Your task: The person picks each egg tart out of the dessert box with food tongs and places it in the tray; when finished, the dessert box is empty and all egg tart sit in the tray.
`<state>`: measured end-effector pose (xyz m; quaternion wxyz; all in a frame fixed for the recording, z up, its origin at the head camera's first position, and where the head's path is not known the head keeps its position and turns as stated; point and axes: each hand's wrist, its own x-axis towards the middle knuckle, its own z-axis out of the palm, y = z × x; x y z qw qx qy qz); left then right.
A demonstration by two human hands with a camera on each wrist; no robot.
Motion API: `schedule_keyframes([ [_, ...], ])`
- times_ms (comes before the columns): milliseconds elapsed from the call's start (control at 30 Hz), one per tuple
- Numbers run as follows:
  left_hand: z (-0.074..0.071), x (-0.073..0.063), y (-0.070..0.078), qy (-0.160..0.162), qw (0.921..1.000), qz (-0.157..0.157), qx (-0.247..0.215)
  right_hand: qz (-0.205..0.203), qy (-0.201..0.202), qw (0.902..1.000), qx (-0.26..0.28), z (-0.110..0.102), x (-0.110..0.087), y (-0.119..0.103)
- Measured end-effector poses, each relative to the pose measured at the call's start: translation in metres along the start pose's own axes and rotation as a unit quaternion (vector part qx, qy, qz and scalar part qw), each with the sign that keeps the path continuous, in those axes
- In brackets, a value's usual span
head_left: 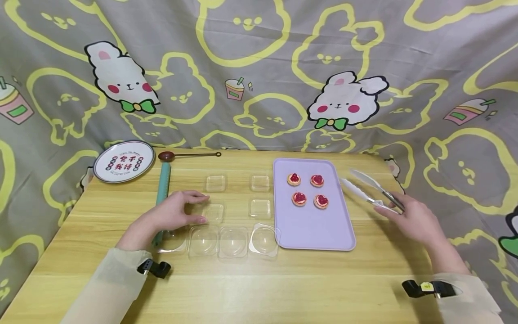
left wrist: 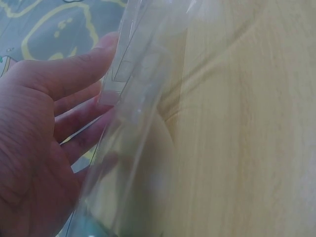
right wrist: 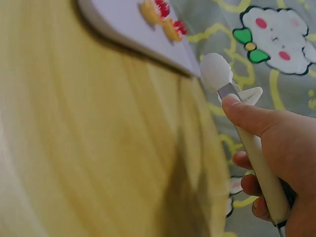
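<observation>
My left hand [head_left: 176,210] is at a small clear plastic box [head_left: 214,213], thumb at its near side and index finger at the far side. In the left wrist view the thumb and fingertips touch the edge of clear plastic [left wrist: 133,98]. My right hand [head_left: 417,218] grips metal tongs [head_left: 384,194] with pale tips and handle covers, held right of the lavender tray [head_left: 313,231]. The tongs' tips are apart with nothing between them. On the tray sit several small tarts [head_left: 299,199] topped with red fruit; two tarts [right wrist: 172,29] show in the right wrist view.
More clear boxes [head_left: 260,208] stand left of the tray. A row of clear domed pieces [head_left: 233,241] lies nearer, the rightmost overlapping the tray's edge. At left are a teal rod-shaped thing [head_left: 163,182], a dark long-handled spoon [head_left: 166,156] and a printed plate [head_left: 124,162]. A patterned curtain [head_left: 259,130] hangs behind.
</observation>
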<state>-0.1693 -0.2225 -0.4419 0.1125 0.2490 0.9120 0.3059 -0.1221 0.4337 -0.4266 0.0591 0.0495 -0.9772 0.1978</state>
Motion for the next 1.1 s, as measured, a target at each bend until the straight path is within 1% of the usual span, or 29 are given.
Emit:
schedule_keyframes([
  [233, 0.000, -0.004, 0.001, 0.003, 1.0000, -0.002, -0.002, 0.015, -0.010, 0.9998, 0.010, 0.016, -0.001, 0.014],
  [433, 0.000, -0.004, 0.001, 0.000, 1.0000, -0.002, -0.006, 0.005, -0.014, 0.9996, 0.023, 0.023, -0.001, 0.021],
  [567, 0.001, -0.002, 0.001, -0.004, 0.9998, -0.005, -0.018, -0.007, -0.011, 0.9999, 0.011, 0.024, -0.002, 0.025],
  [700, 0.001, 0.002, 0.001, -0.008, 0.9997, -0.004, -0.023, -0.011, -0.012, 0.9999, 0.000, 0.026, -0.005, 0.029],
  [833, 0.000, 0.003, 0.001, -0.012, 0.9995, 0.000, -0.030, -0.004, -0.019, 0.9998, -0.005, 0.027, -0.006, 0.030],
  [933, 0.000, 0.003, -0.001, -0.013, 0.9993, 0.002, -0.034, 0.001, -0.032, 0.9995, -0.001, 0.027, -0.006, 0.029],
  [1100, 0.000, 0.002, -0.002, -0.010, 0.9992, 0.009, -0.039, 0.026, -0.049, 0.9984, 0.009, 0.022, -0.003, 0.024],
])
